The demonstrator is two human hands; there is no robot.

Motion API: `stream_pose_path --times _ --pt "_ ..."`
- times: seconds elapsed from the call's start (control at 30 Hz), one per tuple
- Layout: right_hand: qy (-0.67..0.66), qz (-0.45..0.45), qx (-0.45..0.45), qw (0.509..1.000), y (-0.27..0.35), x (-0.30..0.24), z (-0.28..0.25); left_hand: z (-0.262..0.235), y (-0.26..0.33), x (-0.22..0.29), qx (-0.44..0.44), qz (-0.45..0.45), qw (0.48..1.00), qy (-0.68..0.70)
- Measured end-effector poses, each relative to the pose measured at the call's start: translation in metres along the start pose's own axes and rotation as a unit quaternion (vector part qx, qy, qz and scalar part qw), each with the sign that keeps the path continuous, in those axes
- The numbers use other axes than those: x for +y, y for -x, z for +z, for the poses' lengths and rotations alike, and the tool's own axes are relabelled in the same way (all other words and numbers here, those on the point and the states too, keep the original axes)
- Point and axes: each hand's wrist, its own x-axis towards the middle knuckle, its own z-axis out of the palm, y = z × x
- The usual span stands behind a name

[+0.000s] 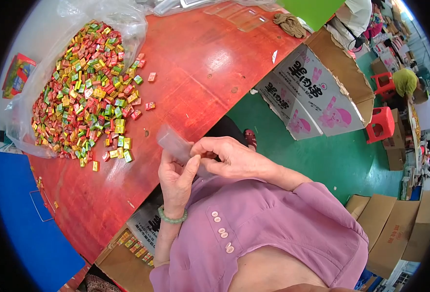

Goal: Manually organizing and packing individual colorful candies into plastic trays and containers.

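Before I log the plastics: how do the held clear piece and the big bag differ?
The clear piece is small; the big bag is far larger. The clear piece is held in the left hand, right hand alongside; the big bag lies on the table around small boxes. Both look see-through.

A loose mauve blouse [283, 219] with pale round buttons [217, 219] is worn with a green beaded bracelet [173, 221].

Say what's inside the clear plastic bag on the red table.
Tiny red, yellow and green boxes show in the clear plastic bag; whatever lies beneath their top layer is covered.
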Motion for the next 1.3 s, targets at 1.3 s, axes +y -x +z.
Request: stream_pose_path --times 1.3 --pt "0.735 -0.1 0.199 0.64 -0.065 0.074 -0.359 0.092 -0.129 -0.027 -0.029 -0.177 0.935 0.305"
